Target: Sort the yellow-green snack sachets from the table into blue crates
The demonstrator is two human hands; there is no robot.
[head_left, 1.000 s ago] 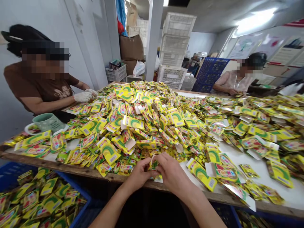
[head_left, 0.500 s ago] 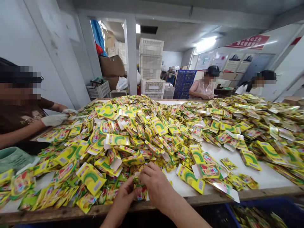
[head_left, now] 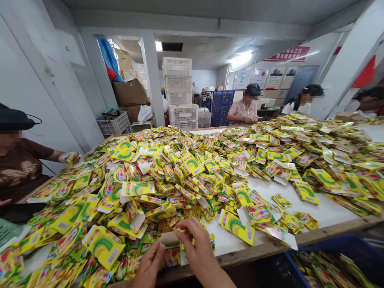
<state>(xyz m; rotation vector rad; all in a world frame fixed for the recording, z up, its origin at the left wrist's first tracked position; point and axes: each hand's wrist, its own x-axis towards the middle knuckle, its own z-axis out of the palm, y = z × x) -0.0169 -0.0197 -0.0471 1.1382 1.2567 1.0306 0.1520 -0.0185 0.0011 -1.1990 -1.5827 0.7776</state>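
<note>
At the near edge of the table, the left hand (head_left: 151,258) pinches the left side of a small printed carton (head_left: 170,239) between thumb and fingers. The right hand (head_left: 199,250), its fingers bent, reaches over the carton's upper right end; I cannot tell whether those fingertips grip it or only touch it. The carton is between the two hands, its pale flap raised toward the far side.

Just left of the left hand lies a yellow carton with a barcode (head_left: 103,246). Right of the right hand, another yellow carton (head_left: 237,226) rests on the white tabletop (head_left: 336,206), and farther right are loose sachets (head_left: 304,220). Beyond the hands spreads a heap of yellow and green cartons (head_left: 144,188). Below the table's edge, at near right, a blue crate (head_left: 357,246) holds more packs.

At far left, a person in a brown shirt (head_left: 22,168) has one gloved hand (head_left: 70,157) beside the heap. Farther off stand stacked white crates (head_left: 180,96); right of them sits a person in a pale pink shirt (head_left: 240,110).
</note>
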